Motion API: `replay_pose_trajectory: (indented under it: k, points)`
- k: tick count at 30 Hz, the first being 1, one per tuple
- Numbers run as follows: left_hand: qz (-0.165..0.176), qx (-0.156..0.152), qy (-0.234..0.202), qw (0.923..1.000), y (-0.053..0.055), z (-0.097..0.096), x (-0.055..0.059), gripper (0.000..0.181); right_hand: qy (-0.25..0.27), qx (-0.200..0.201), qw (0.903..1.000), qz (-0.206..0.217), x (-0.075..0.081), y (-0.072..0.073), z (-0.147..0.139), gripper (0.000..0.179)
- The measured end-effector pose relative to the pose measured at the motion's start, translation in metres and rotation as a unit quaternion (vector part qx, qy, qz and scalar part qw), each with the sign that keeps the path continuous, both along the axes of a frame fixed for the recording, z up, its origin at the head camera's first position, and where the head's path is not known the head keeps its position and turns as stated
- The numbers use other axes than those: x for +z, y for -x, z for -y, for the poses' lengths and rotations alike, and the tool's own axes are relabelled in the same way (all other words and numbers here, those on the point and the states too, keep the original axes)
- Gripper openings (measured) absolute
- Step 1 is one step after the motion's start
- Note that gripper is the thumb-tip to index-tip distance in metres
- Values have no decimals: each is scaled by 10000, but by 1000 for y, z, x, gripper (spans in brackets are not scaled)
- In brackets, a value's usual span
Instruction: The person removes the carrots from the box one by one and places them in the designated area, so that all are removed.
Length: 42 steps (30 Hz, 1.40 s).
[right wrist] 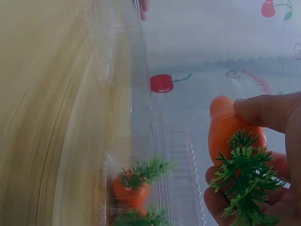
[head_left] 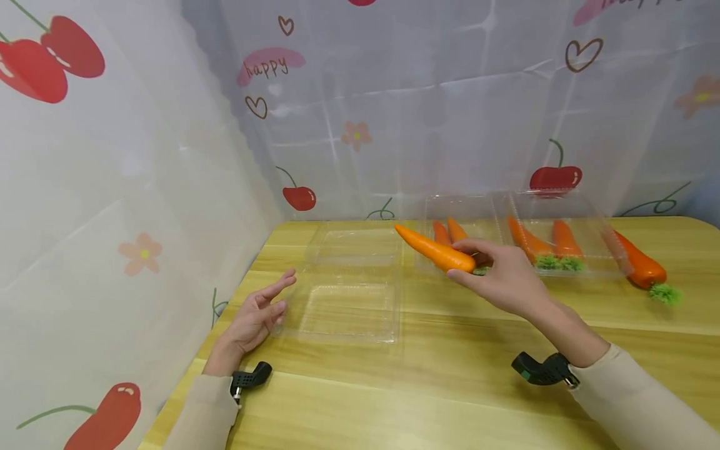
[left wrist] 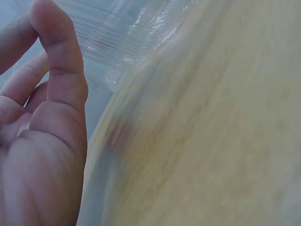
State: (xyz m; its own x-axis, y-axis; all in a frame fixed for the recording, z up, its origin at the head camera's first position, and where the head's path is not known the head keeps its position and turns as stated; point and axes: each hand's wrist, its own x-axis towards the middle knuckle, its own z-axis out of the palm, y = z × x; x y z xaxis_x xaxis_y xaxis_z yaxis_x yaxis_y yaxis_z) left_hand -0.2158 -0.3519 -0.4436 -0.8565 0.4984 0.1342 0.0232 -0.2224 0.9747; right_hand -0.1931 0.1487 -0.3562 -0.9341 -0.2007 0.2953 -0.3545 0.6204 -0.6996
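From my remote station I inspected both hands by way of the head and wrist views. The right hand (head_left: 503, 278) grasped an orange carrot (head_left: 435, 249), thumb on one side and fingertips on the other, near its thick end. The carrot was held above the table (head_left: 450, 400), its narrow tip pointing away from those fingers to the left, and its green leafy top (right wrist: 249, 183) hung beside the palm in the right wrist view. Just beyond the same fingers stood clear packaging (head_left: 475, 209); I counted four carrots in it, two ahead of the fingers and two farther right. One loose carrot (head_left: 641, 262) lay well to the right of the grasping fingers, by the packaging's near right corner. The left hand (head_left: 255, 319) was released and held nothing, its fingers loosely bent. Just to the right of its fingertips lay a clear plastic box (head_left: 349, 312), lid half folded back on the far side. I could not tell whether those fingertips touched its edge. Behind each wrist, away from the fingers, I noted a black mount (head_left: 251, 378). A cherry-patterned cloth (head_left: 439, 125) hung beyond the fingers of both hands.
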Motion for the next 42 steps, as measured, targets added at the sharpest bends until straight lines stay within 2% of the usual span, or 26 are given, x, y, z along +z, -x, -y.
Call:
replay_pose_trajectory:
  k: [6, 10, 17, 26, 32, 37, 40, 42]
  points:
    - [-38, 81, -3, 10000, 0, 2, 4, 54, 7, -330, 9994, -67, 3, -7, -22, 50]
    - [-27, 101, 59, 9999, -1, 1, 6, 55, -34, -576, 9980, -264, 3, -10, -38, 51]
    - [-69, 96, 63, 9999, -1, 0, 3, 55, -3, -1080, 9929, -505, 4, -20, -71, 52]
    - [-125, 96, 110, 9998, -5, 3, 3, 55, -260, -1662, 9854, -246, 5, -28, -112, 57]
    - [12, 85, 74, 9999, -9, 3, 4, 57, -182, -1987, 9799, 35, 5, -24, -138, 59]
    - [-77, 31, 66, 9999, -8, 4, 4, 56, -132, -2367, 9713, 188, 1, -17, -164, 61]
    - [-106, 43, 82, 9999, -6, 4, 5, 55, 1, -2615, 9651, 130, -10, -6, -189, 61]
    - [-122, 47, 111, 9999, -4, 3, 6, 55, 66, -2775, 9607, -36, -24, 2, -210, 54]
